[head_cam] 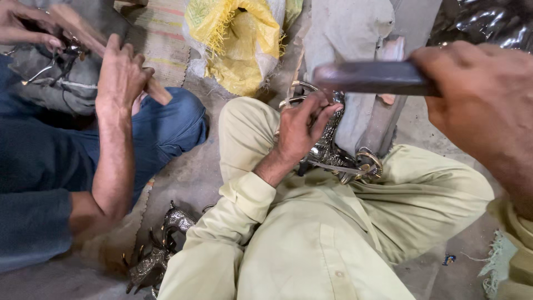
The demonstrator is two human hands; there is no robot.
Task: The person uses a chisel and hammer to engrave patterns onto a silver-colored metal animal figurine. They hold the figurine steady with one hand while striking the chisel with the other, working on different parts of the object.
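My left hand point(302, 128) grips an ornate silver metal piece point(327, 150) with brass rings, pressing it against a grey upright block point(361, 66) between my knees. Raised close to the camera, my right hand point(477, 105) is closed around a dark wooden-handled tool point(372, 78), which points left above the metal piece. I sit cross-legged in pale green trousers point(333, 239).
A co-worker in blue sits at left; their hands point(119, 78) hold a wooden tool point(89, 33) over another metal piece. Silver animal figurines point(158, 255) lie on the floor at lower left. A yellow and white sack point(239, 39) stands behind, and a striped mat beside it.
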